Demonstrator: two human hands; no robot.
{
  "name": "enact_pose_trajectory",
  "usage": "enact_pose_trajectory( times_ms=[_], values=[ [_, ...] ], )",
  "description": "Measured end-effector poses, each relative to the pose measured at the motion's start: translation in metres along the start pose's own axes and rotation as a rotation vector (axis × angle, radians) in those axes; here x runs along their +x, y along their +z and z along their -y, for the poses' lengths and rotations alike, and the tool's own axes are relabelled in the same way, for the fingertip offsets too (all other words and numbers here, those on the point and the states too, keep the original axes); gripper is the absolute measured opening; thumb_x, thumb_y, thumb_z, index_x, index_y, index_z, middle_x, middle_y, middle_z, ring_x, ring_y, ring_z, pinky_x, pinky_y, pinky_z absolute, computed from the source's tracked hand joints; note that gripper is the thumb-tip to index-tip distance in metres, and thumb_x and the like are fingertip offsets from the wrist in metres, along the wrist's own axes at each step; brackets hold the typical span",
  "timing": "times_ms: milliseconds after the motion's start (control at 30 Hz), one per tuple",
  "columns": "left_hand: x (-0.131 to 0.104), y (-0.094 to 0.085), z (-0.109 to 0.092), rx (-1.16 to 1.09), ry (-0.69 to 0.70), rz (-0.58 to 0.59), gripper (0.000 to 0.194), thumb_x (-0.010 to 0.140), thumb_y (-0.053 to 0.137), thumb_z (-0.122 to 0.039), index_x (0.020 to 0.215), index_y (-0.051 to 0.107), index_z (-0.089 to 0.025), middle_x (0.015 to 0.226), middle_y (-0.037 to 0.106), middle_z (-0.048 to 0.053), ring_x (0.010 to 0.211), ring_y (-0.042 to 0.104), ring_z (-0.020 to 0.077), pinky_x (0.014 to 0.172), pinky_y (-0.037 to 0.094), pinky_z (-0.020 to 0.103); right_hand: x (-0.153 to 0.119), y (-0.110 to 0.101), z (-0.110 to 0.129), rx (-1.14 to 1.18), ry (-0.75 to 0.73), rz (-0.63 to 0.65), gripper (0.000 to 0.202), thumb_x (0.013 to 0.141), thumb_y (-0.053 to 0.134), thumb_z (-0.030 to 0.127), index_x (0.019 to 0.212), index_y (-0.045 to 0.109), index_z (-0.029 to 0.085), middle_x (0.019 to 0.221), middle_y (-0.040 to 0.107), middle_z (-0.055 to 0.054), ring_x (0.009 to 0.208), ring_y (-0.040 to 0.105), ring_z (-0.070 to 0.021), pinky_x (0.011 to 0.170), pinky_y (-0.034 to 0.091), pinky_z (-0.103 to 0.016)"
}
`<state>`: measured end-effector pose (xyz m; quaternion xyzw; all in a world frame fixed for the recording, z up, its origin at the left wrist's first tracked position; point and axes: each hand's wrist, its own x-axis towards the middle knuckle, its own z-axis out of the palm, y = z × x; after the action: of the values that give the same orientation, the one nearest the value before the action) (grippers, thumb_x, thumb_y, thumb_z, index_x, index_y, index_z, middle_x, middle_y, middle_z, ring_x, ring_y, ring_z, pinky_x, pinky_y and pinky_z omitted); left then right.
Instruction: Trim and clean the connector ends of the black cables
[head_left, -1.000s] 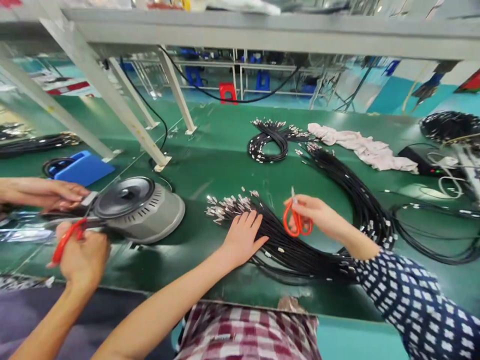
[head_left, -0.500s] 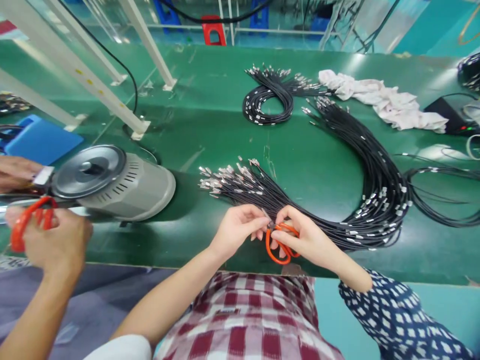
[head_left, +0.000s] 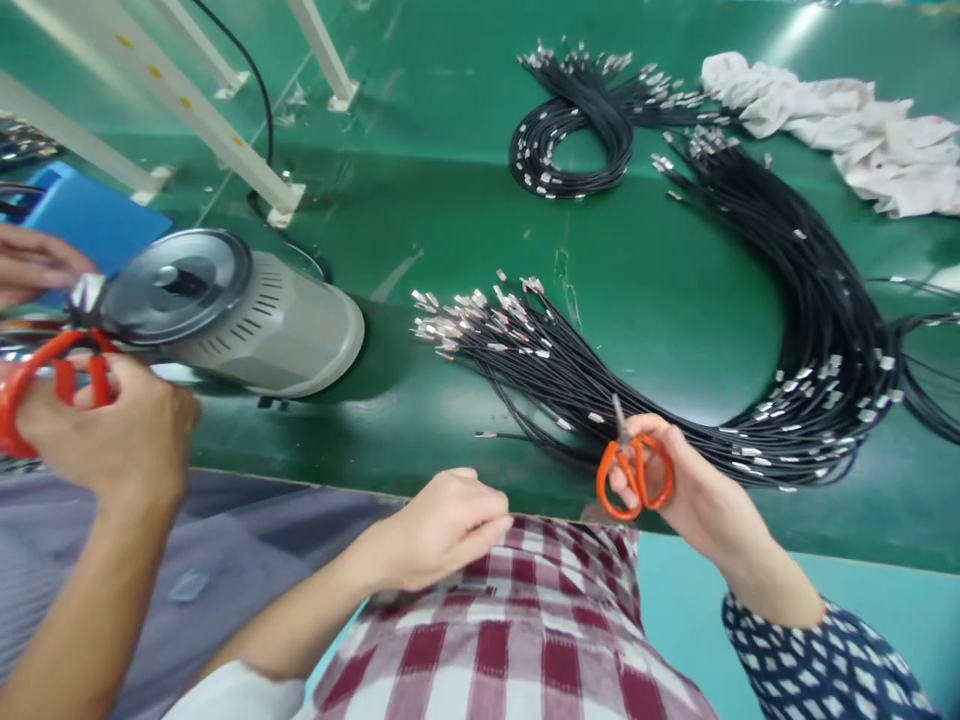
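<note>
My right hand [head_left: 694, 490] grips small scissors [head_left: 634, 470] with orange handle loops, their short metal blades closed and pointing away from me. Just beyond lies a long bundle of black cables [head_left: 637, 390] with metal-tipped ends and small white tags, curving off to the right. One cable end [head_left: 495, 435] lies apart from the bundle, close to the table edge. Over the front edge, before the checked apron [head_left: 487, 640], my left hand [head_left: 450, 525] is closed with fingers curled in. Whatever it may hold is hidden.
At left, a co-worker's hand [head_left: 112, 430] holds orange-handled scissors beside a grey machine with a round metal disc [head_left: 285, 325]. White metal posts [head_left: 202, 120] and a blue bin [head_left: 105, 220] stand behind. A coiled cable bundle [head_left: 574, 180] and crumpled white cloth [head_left: 847, 120] lie farther back.
My hands have come apart: the left drew back toward the apron, the right moved right with the scissors. A cable end now lies separate on the table. The view has tipped downward.
</note>
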<state>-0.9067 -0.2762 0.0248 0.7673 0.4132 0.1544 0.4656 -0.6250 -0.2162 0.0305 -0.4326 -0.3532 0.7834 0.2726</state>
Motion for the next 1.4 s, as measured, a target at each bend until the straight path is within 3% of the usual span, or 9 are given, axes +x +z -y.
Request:
enact_pose_trajectory(
  times_ms=[100, 200, 400, 500, 600, 800, 967, 1200, 1400],
  values=[
    [-0.011, 0.003, -0.005, 0.311, 0.000, 0.109, 0.042, 0.100, 0.044, -0.036, 0.064, 0.053, -0.017, 0.060, 0.055, -0.001, 0.060, 0.046, 0.0133, 0.070, 0.033, 0.032, -0.001, -0.006, -0.004, 0.199, 0.092, 0.007, 0.031, 0.095, 0.042, 0.050, 0.104, 0.063, 0.028, 0.090, 0.068, -0.007, 0.079, 0.064, -0.0215, 0.079, 0.052, -0.039],
    [-0.018, -0.003, -0.006, 0.436, -0.111, 0.056, 0.031, 0.100, 0.043, -0.029, 0.076, 0.059, -0.018, 0.074, 0.061, 0.002, 0.071, 0.053, 0.0173, 0.072, 0.036, 0.032, -0.001, -0.006, -0.008, 0.367, 0.174, 0.082, 0.028, 0.090, 0.048, 0.042, 0.105, 0.066, 0.028, 0.092, 0.068, -0.006, 0.086, 0.063, -0.0222, 0.086, 0.050, -0.041],
    [0.005, -0.015, 0.023, 0.363, -0.179, -0.427, 0.017, 0.095, 0.051, -0.022, 0.108, 0.061, -0.017, 0.105, 0.061, 0.010, 0.098, 0.055, 0.0231, 0.087, 0.045, 0.037, 0.002, 0.000, -0.021, 0.442, 0.132, 0.123, 0.029, 0.076, 0.065, 0.030, 0.105, 0.064, 0.029, 0.088, 0.062, -0.003, 0.080, 0.058, -0.0193, 0.076, 0.050, -0.036],
    [0.020, -0.014, 0.035, 0.129, -0.115, -0.494, 0.014, 0.094, 0.054, -0.024, 0.090, 0.065, -0.017, 0.096, 0.064, 0.008, 0.093, 0.059, 0.0211, 0.084, 0.047, 0.036, 0.000, 0.005, -0.021, 0.360, 0.042, 0.187, 0.037, 0.074, 0.074, 0.031, 0.109, 0.062, 0.027, 0.081, 0.057, 0.000, 0.074, 0.056, -0.0153, 0.069, 0.049, -0.030],
    [0.026, -0.014, 0.028, -0.428, -0.165, -0.540, 0.015, 0.091, 0.061, -0.030, 0.088, 0.063, -0.016, 0.083, 0.069, 0.006, 0.076, 0.065, 0.0167, 0.068, 0.052, 0.029, -0.004, 0.014, -0.007, 0.193, -0.065, 0.223, 0.041, 0.081, 0.075, 0.038, 0.116, 0.055, 0.030, 0.072, 0.055, 0.004, 0.066, 0.058, -0.0132, 0.060, 0.047, -0.025],
    [0.042, -0.022, -0.008, -1.155, -0.152, -0.471, 0.020, 0.085, 0.071, -0.032, 0.085, 0.063, -0.014, 0.059, 0.065, 0.001, 0.050, 0.059, 0.0105, 0.043, 0.040, 0.017, 0.012, 0.045, 0.024, -0.294, -0.358, -0.087, 0.040, 0.081, 0.077, 0.027, 0.110, 0.050, 0.029, 0.082, 0.069, 0.003, 0.068, 0.064, -0.0129, 0.066, 0.051, -0.026],
    [0.056, -0.020, -0.016, -1.300, -0.159, -0.440, 0.025, 0.085, 0.071, -0.037, 0.087, 0.070, -0.012, 0.059, 0.065, 0.002, 0.051, 0.058, 0.0087, 0.045, 0.040, 0.016, 0.028, 0.058, 0.010, -0.404, -0.304, -0.042, 0.047, 0.072, 0.082, 0.024, 0.104, 0.048, 0.026, 0.075, 0.071, 0.004, 0.067, 0.065, -0.0127, 0.068, 0.049, -0.025],
    [0.058, -0.007, -0.011, -1.332, -0.260, -0.374, 0.028, 0.077, 0.079, -0.033, 0.096, 0.074, -0.013, 0.064, 0.066, 0.003, 0.053, 0.057, 0.0078, 0.049, 0.040, 0.018, 0.031, 0.053, -0.009, -0.126, -0.156, 0.010, 0.051, 0.071, 0.084, 0.026, 0.101, 0.043, 0.025, 0.071, 0.070, 0.006, 0.056, 0.058, -0.0077, 0.060, 0.044, -0.020],
    [0.061, 0.003, -0.017, -1.208, -0.211, -0.491, 0.024, 0.080, 0.075, -0.034, 0.088, 0.071, -0.012, 0.073, 0.067, 0.003, 0.053, 0.055, 0.0068, 0.047, 0.037, 0.018, 0.026, 0.048, -0.008, -0.084, -0.219, -0.015, 0.046, 0.073, 0.084, 0.029, 0.096, 0.044, 0.025, 0.075, 0.073, 0.005, 0.067, 0.066, -0.0096, 0.064, 0.049, -0.019]
  ],
)
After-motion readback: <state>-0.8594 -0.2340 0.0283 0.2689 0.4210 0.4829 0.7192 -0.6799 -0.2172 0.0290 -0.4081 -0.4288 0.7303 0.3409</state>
